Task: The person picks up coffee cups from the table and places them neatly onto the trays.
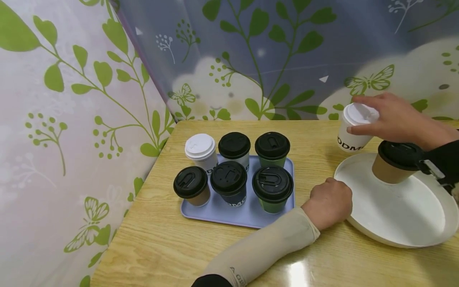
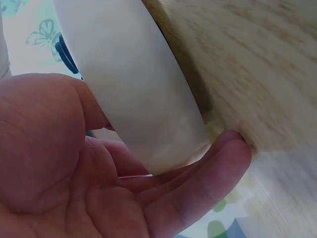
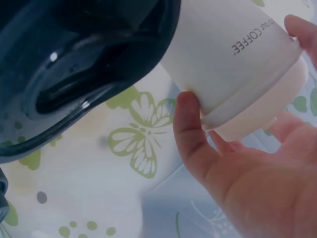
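My right hand (image 1: 398,117) grips a white paper coffee cup (image 1: 349,137) with a white lid, its fingers spread around the lid. The cup is at the table's far side, just behind a round white tray (image 1: 401,215). In the right wrist view, thumb and fingers touch the cup (image 3: 223,54) near its lid edge. At the round tray's left side my left hand (image 1: 331,203) holds the rim; the left wrist view shows the tray's wall (image 2: 133,84) between thumb and fingers. A brown cup (image 1: 389,169) with a black lid stands on that tray, below my right wrist.
To the left lies a lavender rectangular tray (image 1: 215,215) bearing several lidded cups in two rows, among them a white-lidded cup (image 1: 201,147) and a green cup (image 1: 273,205). A patterned wall covering (image 1: 222,79) rises behind the wooden table (image 1: 161,239).
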{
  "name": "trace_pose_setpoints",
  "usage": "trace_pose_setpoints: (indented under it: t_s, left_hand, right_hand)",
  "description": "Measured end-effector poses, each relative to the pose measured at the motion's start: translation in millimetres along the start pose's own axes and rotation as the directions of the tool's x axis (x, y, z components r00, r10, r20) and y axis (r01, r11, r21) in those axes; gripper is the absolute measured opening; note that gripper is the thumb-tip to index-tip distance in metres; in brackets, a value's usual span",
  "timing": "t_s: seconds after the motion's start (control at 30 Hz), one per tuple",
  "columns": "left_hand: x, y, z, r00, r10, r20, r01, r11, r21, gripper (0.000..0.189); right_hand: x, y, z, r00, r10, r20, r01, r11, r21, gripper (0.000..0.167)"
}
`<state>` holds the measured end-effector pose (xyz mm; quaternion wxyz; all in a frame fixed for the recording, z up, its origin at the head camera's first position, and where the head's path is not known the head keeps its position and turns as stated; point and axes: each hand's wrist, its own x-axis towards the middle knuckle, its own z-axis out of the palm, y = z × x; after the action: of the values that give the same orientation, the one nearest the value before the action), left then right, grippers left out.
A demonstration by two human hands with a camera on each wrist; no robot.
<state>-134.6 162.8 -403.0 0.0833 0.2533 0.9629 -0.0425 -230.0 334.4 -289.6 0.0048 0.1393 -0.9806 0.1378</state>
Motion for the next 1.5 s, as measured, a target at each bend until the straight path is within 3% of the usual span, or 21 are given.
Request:
trace_pose_setpoints:
  t_s: [0.6,1.3,1.5]
  left_hand:
    - [-1.7,-1.1,0.3,1.0,0.012,-0.025,-0.012,1.0,0.004,0.022]
    - [-0.2,-1.0,0.7,1.0,0.012,-0.011,-0.012,1.0,0.01,0.022]
    - [-0.2,-1.0,1.3,0.999,0.011,-0.033,-0.01,1.0,0.024,0.021]
  right_hand:
    - [-16.3,-4.6,11.7,1.0,-0.009,-0.003,0.009,1.0,0.019,0.09]
    - [-31.1,-5.9,11.2,1.0,0.002,0.005,-0.003,1.0,0.008,0.093]
    - [-34.7,-10.9,9.5,1.0,0.008,0.011,-0.008,1.0,0.006,0.094]
